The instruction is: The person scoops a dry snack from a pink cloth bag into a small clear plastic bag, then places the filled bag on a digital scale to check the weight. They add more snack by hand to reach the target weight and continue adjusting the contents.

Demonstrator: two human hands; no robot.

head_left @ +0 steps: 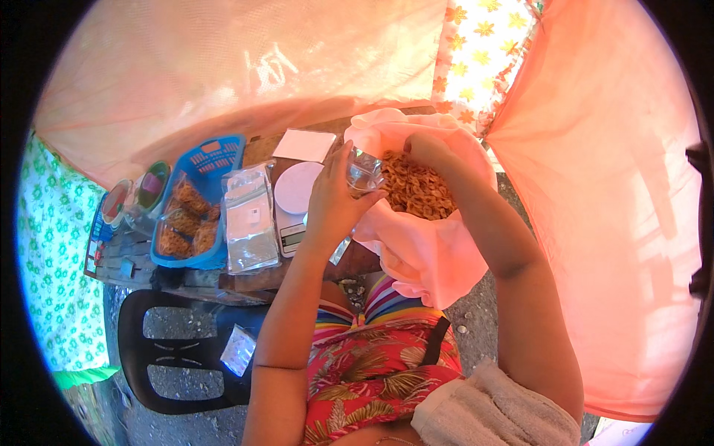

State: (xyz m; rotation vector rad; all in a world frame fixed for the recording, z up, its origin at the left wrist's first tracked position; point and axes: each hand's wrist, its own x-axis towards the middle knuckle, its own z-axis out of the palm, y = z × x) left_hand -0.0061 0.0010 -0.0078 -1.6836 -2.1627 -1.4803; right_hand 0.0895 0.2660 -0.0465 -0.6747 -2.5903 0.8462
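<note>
- Filling a small clear bag point(364, 172) with fried chips point(416, 189) from the pink-lined sack point(424, 253)
- Left hand point(332, 201) closed on the bag, holding it at the sack's rim
- Right hand point(430, 149) down among the chips; fingers hidden, grip unclear
- Next, probably: carrying chips across into the bag mouth just beside

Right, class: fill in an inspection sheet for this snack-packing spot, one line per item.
Surface: wooden table, crowded.
Job's things: pink-lined bag of fried chips; small clear pouch.
Clutter: blue basket of filled packs; stack of clear pouches; white scale; black plastic chair.
Grippers: left hand holds the pouch; right hand reaches into the chips.
Cables: nothing seen.
Surroundings: pink sheeting, floral cloth, gravel ground.
</note>
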